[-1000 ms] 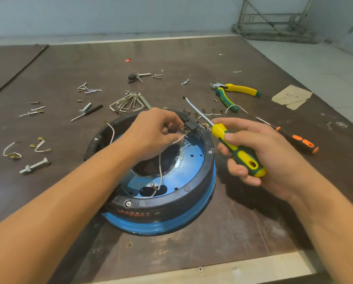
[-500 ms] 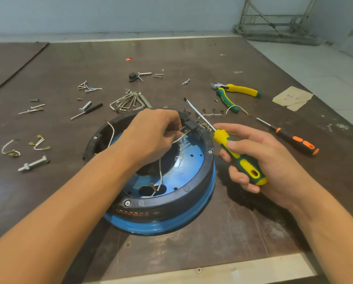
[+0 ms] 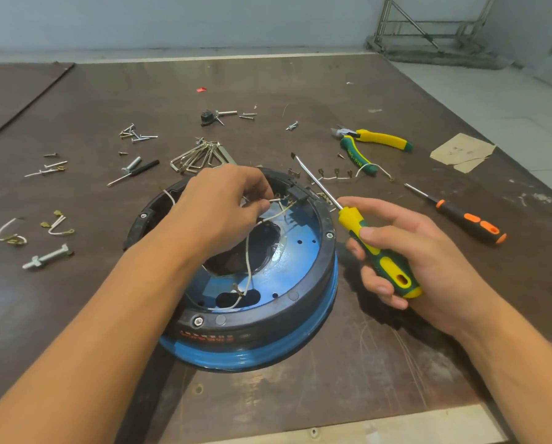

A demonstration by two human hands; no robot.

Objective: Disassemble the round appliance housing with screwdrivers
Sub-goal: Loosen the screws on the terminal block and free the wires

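Head cam: Your left hand (image 3: 226,203) reaches into the round blue-and-black appliance housing (image 3: 300,315), which sits mid-bench on the dark brown wooden worktable (image 3: 380,363), near its front edge. Thumb & fingertips are pinched on a thin white wire (image 3: 276,215) running to a small black terminal block (image 3: 297,192) at the far rim. Your right hand (image 3: 418,261) is closed round the yellow-and-green flat-blade screwdriver (image 3: 377,254), blade pointing up & away, tip clear of the housing. An orange-and-black screwdriver (image 3: 466,217) and yellow-and-green pliers (image 3: 367,144) lie apart at right; loose screws, hex keys & cut wires are scattered beyond. Judging by looks, the housing is rigid & fairly heavy; steady it by the thick black rim. The wire looks soft w/ fragile terminals, so grip close to the connector.
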